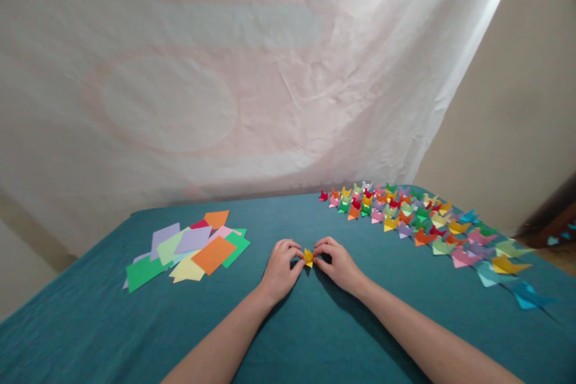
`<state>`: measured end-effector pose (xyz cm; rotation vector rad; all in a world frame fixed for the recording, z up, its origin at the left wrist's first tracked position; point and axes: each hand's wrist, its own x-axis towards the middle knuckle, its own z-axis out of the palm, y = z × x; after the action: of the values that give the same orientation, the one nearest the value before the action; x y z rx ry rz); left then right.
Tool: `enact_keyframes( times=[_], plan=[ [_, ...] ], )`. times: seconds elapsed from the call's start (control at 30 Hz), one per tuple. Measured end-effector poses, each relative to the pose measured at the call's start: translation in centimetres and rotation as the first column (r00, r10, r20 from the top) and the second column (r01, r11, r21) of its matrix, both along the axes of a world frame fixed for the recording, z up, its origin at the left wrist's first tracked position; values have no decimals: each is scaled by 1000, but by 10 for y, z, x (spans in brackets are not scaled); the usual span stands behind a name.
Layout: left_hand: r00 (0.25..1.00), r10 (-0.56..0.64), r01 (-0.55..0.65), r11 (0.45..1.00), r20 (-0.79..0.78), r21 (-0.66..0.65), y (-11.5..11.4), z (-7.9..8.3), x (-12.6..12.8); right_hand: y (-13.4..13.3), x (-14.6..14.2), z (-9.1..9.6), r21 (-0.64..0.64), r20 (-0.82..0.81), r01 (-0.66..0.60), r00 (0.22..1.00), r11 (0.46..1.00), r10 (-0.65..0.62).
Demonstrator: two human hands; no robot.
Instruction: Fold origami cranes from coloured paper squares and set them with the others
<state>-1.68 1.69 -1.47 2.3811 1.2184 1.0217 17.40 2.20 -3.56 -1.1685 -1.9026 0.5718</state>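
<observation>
Stretching forearms [229, 333] forward, pinching a yellow paper bird [308, 258] between left hand [281, 268] and right hand [341, 267]; seeing open teal cloth [283, 219] beyond it to the far edge [279, 197], loose sheets [214, 255] left of it, folded birds [422, 215] right.

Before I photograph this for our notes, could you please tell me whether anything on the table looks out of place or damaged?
Only the sheets on the left: they lie in a loose, overlapping spread at mixed angles, which looks untidy against the rows of birds on the right. I see no clear damage.
</observation>
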Motion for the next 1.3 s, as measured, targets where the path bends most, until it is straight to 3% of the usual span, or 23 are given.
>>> enact_keyframes(
  times=[0.47,0.7,1.3],
  plan=[
    [999,10,-9,1000,-37,14,4,-8,1,3,-3,-2,19,132,-5,991,1000,2],
    [998,26,-26,1000,-57,7,3,-6,1,-1,-7,3,18,199,22,980,1000,-26],
    [996,61,-63,998,-72,-18,0,0,4,-4,-2,12,30,347,-53,937,998,39]
  ],
)
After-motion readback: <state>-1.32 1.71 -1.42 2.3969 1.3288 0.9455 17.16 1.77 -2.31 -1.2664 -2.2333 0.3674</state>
